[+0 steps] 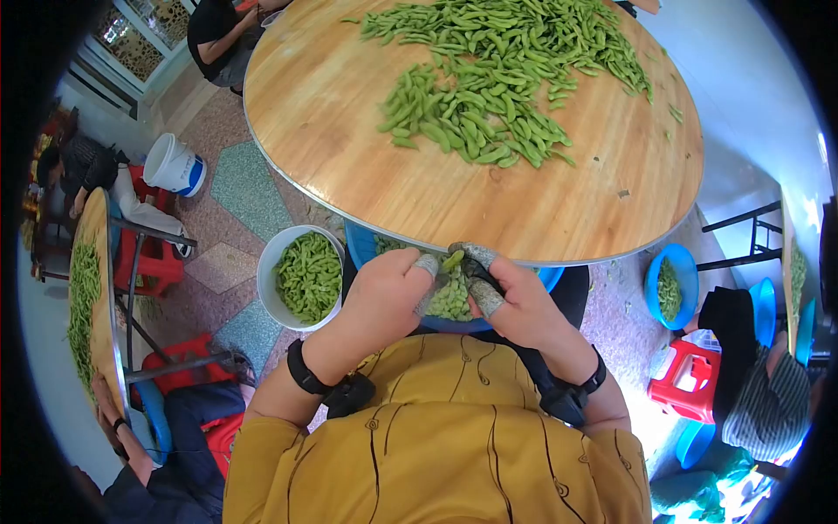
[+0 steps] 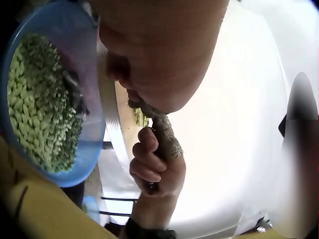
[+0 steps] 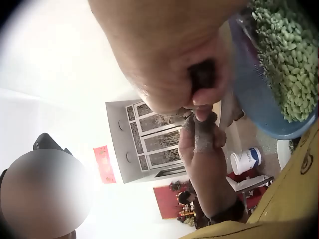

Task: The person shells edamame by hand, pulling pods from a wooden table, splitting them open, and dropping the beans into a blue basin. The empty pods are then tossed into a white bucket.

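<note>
Above a blue basin (image 1: 552, 278) of shelled green soybeans (image 1: 449, 301), my two hands meet at the fingertips. A green soybean pod (image 1: 453, 260) is pinched between them. On my left hand (image 1: 381, 293), grey wraps cover the thumb and forefinger, and its fingers are curled in. My right hand (image 1: 522, 293) wears similar grey wraps, with black material by its fingertips. Its fingers are bent, and a dark piece (image 3: 202, 74) shows inside the palm in the right wrist view; I cannot tell what it is. The basin of beans (image 2: 42, 109) lies below the hands in the left wrist view.
A round wooden table (image 1: 340, 131) stands ahead, its edge just beyond my hands, bearing heaped soybean pods (image 1: 489, 87). A white bucket (image 1: 264, 262) of pods stands at left. Farther out are a white pail (image 1: 175, 166), a red stool (image 1: 690, 380), another blue basin (image 1: 690, 271) and seated people.
</note>
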`<state>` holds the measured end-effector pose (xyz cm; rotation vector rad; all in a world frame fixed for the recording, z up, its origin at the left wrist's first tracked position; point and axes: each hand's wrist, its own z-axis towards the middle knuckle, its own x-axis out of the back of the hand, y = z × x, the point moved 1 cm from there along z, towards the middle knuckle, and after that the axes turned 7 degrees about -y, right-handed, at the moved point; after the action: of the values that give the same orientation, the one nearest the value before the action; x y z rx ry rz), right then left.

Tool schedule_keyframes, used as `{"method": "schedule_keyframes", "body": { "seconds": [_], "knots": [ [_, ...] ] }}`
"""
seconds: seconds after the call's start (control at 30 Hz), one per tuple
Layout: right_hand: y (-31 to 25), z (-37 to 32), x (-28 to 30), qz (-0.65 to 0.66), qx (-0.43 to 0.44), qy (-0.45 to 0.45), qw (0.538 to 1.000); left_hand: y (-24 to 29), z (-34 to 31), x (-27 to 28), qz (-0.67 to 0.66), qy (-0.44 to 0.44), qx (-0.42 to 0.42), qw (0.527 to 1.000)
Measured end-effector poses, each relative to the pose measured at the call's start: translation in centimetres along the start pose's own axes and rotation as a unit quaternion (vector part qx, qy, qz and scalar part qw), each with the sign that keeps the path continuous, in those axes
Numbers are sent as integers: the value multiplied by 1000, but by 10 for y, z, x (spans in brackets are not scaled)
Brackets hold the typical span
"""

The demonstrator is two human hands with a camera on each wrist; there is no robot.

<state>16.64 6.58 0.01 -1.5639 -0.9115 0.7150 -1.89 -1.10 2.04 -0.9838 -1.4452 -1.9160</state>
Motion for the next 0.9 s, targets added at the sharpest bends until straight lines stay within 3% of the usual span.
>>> {"method": "schedule_keyframes", "body": {
  "seconds": [0.03, 0.07, 0.1, 0.13, 0.17, 0.2, 0.23, 0.27, 0.4, 0.47, 0.5, 0.53, 0.57, 0.6, 0.67, 0.7, 0.73, 0.77, 0.8, 0.83, 0.87, 0.9],
  "knots": [
    [14, 6, -3, -57, 63, 27, 996, -2, -3, -2, 98, -9, -5, 995],
    [22, 8, -4, -114, 124, 54, 984, -5, -4, -5, 97, -11, -5, 995],
    [13, 5, -3, -113, 123, 55, 984, -10, -3, -7, 30, -9, -17, 999],
    [-1, 0, -2, 71, 1, -1, 997, -13, -3, -8, -38, -7, -28, 999],
    [-8, -4, -1, 251, -120, -56, 959, -14, -5, -8, -38, -9, -27, 999],
    [-7, -6, 1, 253, -121, -56, 958, -17, -8, -9, -309, -64, 86, 945],
    [-6, -8, 1, 359, -138, -79, 919, -19, -11, -11, -550, -113, 191, 805],
    [-5, -10, 1, 462, -153, -101, 868, -22, -13, -17, -634, -113, 172, 746],
    [-4, -13, -1, 476, -161, -90, 860, -20, -9, -23, -669, -125, 190, 708],
    [-3, -14, -7, 243, -117, -34, 962, -17, -6, -28, -507, -16, 149, 849],
    [-2, -15, -11, 243, -118, -35, 962, -14, -5, -26, -507, -17, 150, 848],
    [-2, -15, -14, 215, -103, -25, 971, -8, -3, -20, -320, -18, 119, 940],
    [-1, -16, -15, 187, -89, -15, 978, -3, -2, -16, -119, -20, 82, 989],
    [0, -15, -15, 189, -88, -16, 978, -5, -3, -19, -119, -21, 83, 989],
    [2, -15, -12, 172, -79, 2, 982, -6, -6, -25, 45, 26, -11, 999],
    [4, -16, -11, 174, -79, 2, 982, -1, -7, -26, 45, 25, -11, 999],
    [6, -18, -10, 192, -93, -4, 977, 4, -5, -28, -148, 24, 72, 986],
    [7, -18, -8, 210, -106, -11, 972, 6, -4, -29, -334, 22, 152, 930],
    [6, -20, -7, 210, -106, -11, 972, 3, -5, -29, -335, 21, 151, 930],
    [4, -21, -5, 250, -110, -16, 962, -2, -7, -32, -496, -9, 213, 842],
    [3, -22, -5, 289, -113, -22, 950, -5, -9, -34, -638, -39, 266, 721],
    [3, -22, -4, 290, -113, -21, 950, -6, -10, -33, -638, -41, 266, 721]
  ]
}}
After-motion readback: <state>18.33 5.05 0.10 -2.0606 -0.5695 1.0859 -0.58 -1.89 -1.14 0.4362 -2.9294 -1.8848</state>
